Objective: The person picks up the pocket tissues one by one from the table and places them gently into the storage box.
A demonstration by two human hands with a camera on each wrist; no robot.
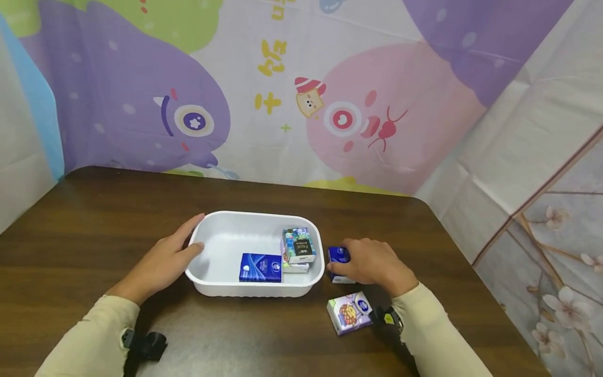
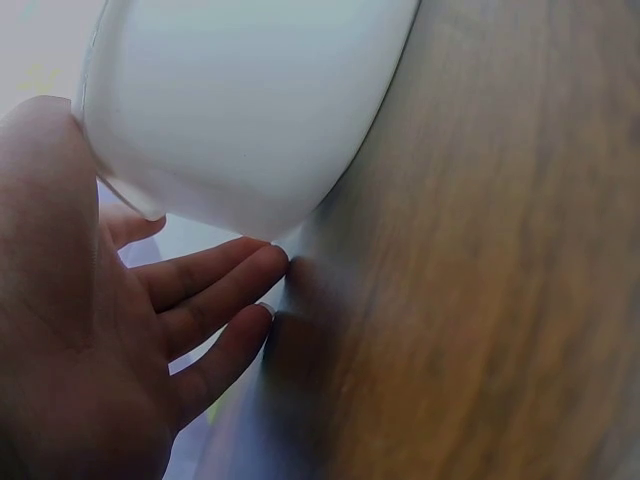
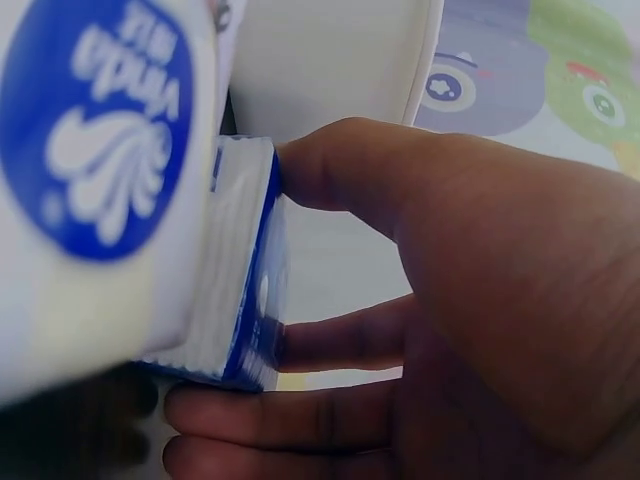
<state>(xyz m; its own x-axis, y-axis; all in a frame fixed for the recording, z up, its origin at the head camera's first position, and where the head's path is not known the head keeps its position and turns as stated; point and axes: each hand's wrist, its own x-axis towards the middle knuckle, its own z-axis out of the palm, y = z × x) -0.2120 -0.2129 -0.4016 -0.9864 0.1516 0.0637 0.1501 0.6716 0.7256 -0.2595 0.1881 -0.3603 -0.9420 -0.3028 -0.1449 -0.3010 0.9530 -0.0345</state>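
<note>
Right of centre, your right hand (image 1: pixel 372 263) pinches a blue pack (image 1: pixel 338 255); left hand (image 1: pixel 162 262), fingers spread, touches the white tub (image 1: pixel 225 243). Pickup step, likely; next should need a clear lift.

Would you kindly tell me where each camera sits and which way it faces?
Head: worn on the head, facing forward and down at the white basin; left grip, right grip and sleeves show.
Left wrist: worn there, facing the basin's outer wall and the table; left grip shows.
Right wrist: worn there, facing the held blue pack; right grip shows.
Shared: that pack appears in the head and right wrist views.
</note>
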